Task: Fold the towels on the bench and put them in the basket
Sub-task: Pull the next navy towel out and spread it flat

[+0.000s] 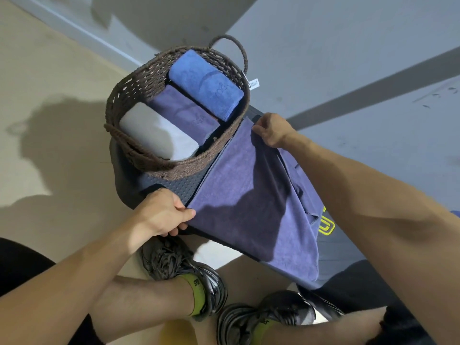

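The left hand (164, 212) pinched one corner of the purple towel (249, 195) between thumb and fingers (184, 215). The right hand (270, 131) pinched the far corner the same way, so both hands were closed on the cloth. The towel lay spread flat between the two hands on the tabletop (179, 185), and its near side hung over the edge, down toward the shoes (184, 270).

The basket (149, 160) sat just past the left fingers, close to the towel's far edge. Three folded towels were already inside it: a blue towel (206, 88), a darker purple towel (184, 113) and a white towel (154, 133). They filled most of the basket.

What could have gone wrong? The hanging part was heavy, so it could have pulled the whole towel off the tabletop if one pinch slipped. The fold could also have come out crooked if one hand moved faster than the other. The right hand was very close to the basket rim, so it could have bumped the basket on the way.

There was little room. The tabletop was narrow, with the floor (49, 70) on the left-fingers side and a wall (348, 58) beyond the right fingers. Only a thin gap showed in the basket beside the white towel, so the next one looked like a tight fit.
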A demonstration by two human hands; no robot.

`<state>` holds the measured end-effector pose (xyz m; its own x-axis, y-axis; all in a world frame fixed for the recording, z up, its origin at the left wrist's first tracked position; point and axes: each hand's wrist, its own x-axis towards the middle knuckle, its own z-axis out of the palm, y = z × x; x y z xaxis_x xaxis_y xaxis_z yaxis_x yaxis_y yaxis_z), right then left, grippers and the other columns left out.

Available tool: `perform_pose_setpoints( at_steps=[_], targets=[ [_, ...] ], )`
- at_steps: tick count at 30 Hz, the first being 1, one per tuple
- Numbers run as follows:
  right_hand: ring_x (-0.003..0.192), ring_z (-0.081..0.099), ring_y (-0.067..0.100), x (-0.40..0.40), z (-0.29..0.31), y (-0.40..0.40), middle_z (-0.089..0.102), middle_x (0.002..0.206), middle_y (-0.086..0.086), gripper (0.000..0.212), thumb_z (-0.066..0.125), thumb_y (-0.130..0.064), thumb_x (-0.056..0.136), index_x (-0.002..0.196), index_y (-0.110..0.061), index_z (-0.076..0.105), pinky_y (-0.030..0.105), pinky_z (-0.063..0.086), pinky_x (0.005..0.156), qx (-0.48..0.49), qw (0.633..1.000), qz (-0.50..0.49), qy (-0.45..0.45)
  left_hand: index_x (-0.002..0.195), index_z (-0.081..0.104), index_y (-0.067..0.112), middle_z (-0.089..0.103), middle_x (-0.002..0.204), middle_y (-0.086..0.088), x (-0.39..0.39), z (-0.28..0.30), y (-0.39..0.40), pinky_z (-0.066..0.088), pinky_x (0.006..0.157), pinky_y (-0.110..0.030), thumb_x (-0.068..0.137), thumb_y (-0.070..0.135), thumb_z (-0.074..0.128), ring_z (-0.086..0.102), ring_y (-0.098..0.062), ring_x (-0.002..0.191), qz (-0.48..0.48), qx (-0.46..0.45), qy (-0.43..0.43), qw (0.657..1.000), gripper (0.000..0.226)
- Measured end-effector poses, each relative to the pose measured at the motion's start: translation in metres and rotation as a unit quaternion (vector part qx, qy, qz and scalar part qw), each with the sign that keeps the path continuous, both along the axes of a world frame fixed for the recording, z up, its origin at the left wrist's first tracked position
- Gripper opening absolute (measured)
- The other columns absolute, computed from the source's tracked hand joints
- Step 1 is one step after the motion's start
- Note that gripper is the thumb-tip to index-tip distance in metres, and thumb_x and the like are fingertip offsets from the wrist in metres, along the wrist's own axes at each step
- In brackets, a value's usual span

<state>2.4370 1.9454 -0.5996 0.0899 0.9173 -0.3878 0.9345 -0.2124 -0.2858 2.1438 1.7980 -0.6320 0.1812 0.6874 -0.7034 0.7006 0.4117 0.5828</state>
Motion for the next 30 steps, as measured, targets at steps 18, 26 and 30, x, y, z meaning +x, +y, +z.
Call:
perform_pose_setpoints(
  at_steps=[18,26,30],
  targets=[
    [0.065,0.054,0.017,0.054,0.036,-0.183,0.059,0.070,-0.011,0.023,0.065,-0.038,0.086,0.077,-0.018,0.057,0.029,0.035,0.056,0.100,0.991,-0.091,-0.005,0.078,0.063,0.014,0.071,0.056,0.000,0.006,-0.004,0.001,0.043,0.039,-0.021,0.081,0.030,0.076,0.060,-0.013,0.040,0.002,0.038,0.020,0.999,0.021],
    [0.040,0.041,0.016,0.060,0.014,-0.319,0.050,0.044,-0.002,0.055,0.069,-0.059,0.081,0.057,-0.014,0.047,0.027,0.030,0.045,-0.212,0.949,-0.226,0.060,0.092,0.056,0.009,0.068,0.054,-0.009,0.023,0.002,0.014,0.052,0.055,-0.030,0.091,0.030,0.066,0.063,-0.021,0.047,-0.057,0.046,0.063,0.995,0.023],
    [0.050,0.045,0.008,0.045,0.008,-0.328,0.051,0.056,-0.007,0.043,0.076,-0.050,0.076,0.063,-0.017,0.051,0.025,0.034,0.048,-0.132,0.966,-0.218,0.046,0.079,0.059,0.004,0.063,0.045,-0.010,0.031,0.005,0.019,0.049,0.051,-0.027,0.089,0.021,0.070,0.059,-0.023,0.041,-0.057,0.052,0.090,0.993,0.022]
  ],
)
